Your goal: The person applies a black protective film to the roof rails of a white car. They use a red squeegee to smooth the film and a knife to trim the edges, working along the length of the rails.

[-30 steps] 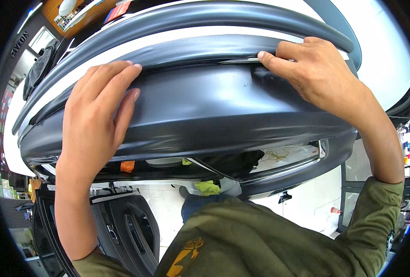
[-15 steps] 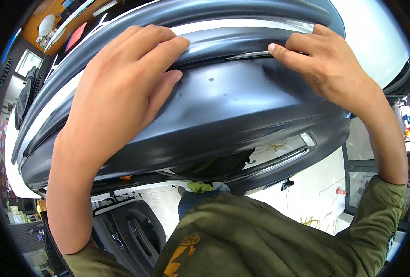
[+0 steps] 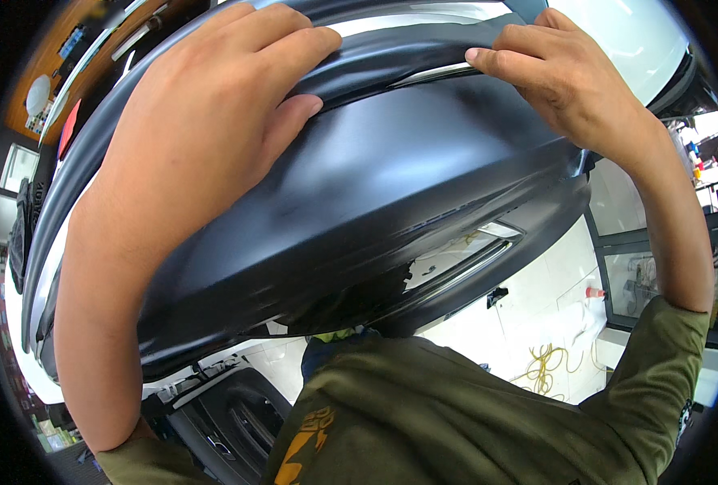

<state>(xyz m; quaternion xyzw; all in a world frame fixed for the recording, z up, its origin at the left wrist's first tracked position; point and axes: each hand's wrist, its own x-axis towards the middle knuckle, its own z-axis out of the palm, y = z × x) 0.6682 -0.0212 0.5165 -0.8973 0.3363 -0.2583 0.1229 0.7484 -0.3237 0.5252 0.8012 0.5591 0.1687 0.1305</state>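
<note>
Upper left, on a brown wood-toned wall or shelf [image 3: 68, 56]: a small dark rectangular item with blue marks, a round white disc [image 3: 39, 94] below it, and a red flat panel [image 3: 68, 128] standing at a slant just beside the white bodywork. Lower right, on the white tiled floor [image 3: 537, 307]: a loose coil of yellow cord [image 3: 543, 364] and a small bottle with a red top [image 3: 595, 292], near a dark-framed glass panel.

Main part: a large matte dark-grey car bumper panel [image 3: 391, 186], smooth moulded plastic, convex, with a soft dull sheen. It fills the centre of the view, held close in front of the person's chest. A narrow bright trim strip [image 3: 432, 74] runs along a groove near its top edge. A rectangular cut-out with a light rim [image 3: 464, 255] sits in its lower right. A second dark curved panel [image 3: 230, 412] lies lower left on the floor.

Left hand [image 3: 205, 137]: flat, fingers extended together, palm pressed on the bumper's upper face, not curled around anything.

Right hand [image 3: 569, 81]: fingers bent, fingertips [image 3: 480, 56] pressing on the trim strip at the groove; no closed grip visible.

Olive sleeve [image 3: 658, 380] covers the right forearm
</note>
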